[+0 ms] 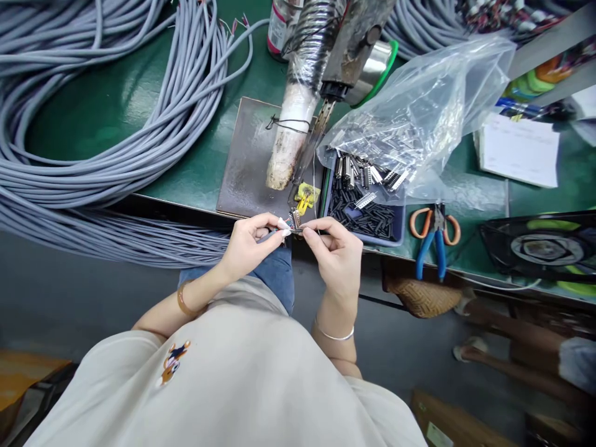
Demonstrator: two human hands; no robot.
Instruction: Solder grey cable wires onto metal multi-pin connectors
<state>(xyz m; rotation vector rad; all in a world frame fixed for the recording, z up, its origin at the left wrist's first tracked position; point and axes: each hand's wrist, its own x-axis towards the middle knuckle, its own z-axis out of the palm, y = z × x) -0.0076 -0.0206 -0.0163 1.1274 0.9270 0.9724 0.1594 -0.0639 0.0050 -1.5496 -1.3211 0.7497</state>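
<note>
My left hand (251, 245) is closed in a pinch on thin coloured wires (287, 222) at the bench edge. Opposite it, my right hand (338, 251) pinches a small dark piece (297, 231), which looks like a short black sleeve; my fingertips partly cover it. Just beyond the fingers, a small metal pin connector (295, 217) sits by a yellow clip (305, 197). Over that spot a soldering iron (310, 146) points down, and a thin strand hangs near my right fingers. To the right stands a blue bin (398, 226) of black sleeves (358, 217) and connectors (347, 171).
Grey cable coils (186, 105) cover the left of the green bench (261, 68). A wrapped duct (298, 105) hangs above a dark plate (242, 155). Rightward are a plastic bag (437, 93), cutters (435, 239), papers (519, 149) and a black fan (544, 245). Another person's legs (516, 347) show lower right.
</note>
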